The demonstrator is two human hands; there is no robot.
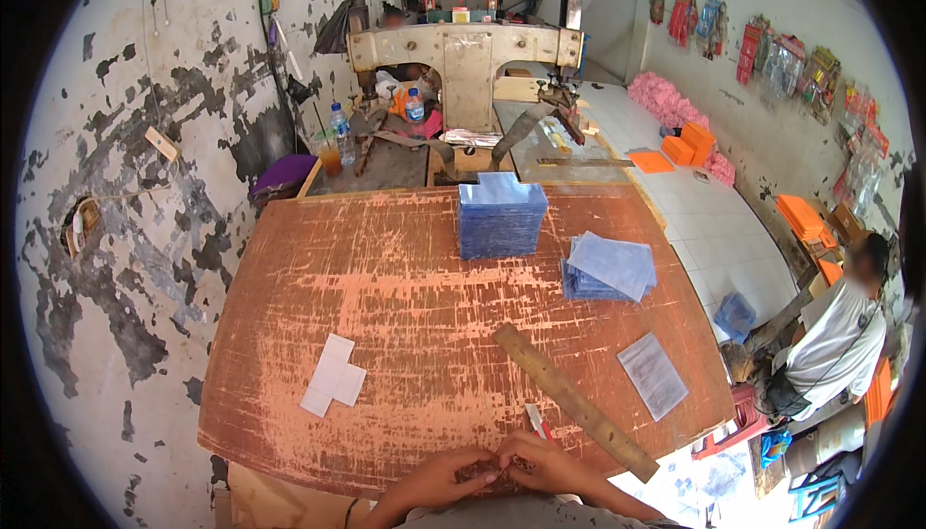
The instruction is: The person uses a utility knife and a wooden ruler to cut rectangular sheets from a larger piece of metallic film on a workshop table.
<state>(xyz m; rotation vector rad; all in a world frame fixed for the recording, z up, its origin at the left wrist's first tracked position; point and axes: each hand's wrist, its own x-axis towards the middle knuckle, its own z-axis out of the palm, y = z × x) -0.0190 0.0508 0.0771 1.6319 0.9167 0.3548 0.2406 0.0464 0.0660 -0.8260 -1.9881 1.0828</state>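
Note:
At the table's near edge, my left hand point(465, 474) and my right hand point(548, 463) meet with fingers curled and fingertips pressed together. What they hold, if anything, is too small and hidden to make out. Just beyond the right hand lies a slim red and white tool point(536, 421), partly covered by that hand. A long worn ruler-like strip point(569, 396) runs slantwise to the right of it. To the left rests a white cut-out piece of card point(333, 376) with a side tab. A single blue-grey sheet point(653, 376) lies at the right.
A tall stack of blue sheets point(500, 227) stands at the table's far side, beside a looser pile of sheets point(610, 271). Behind the scratched wooden table point(386, 288) rises a heavy press machine point(468, 52). Bottles point(340, 124) stand behind left. A person point(830, 326) is at the right.

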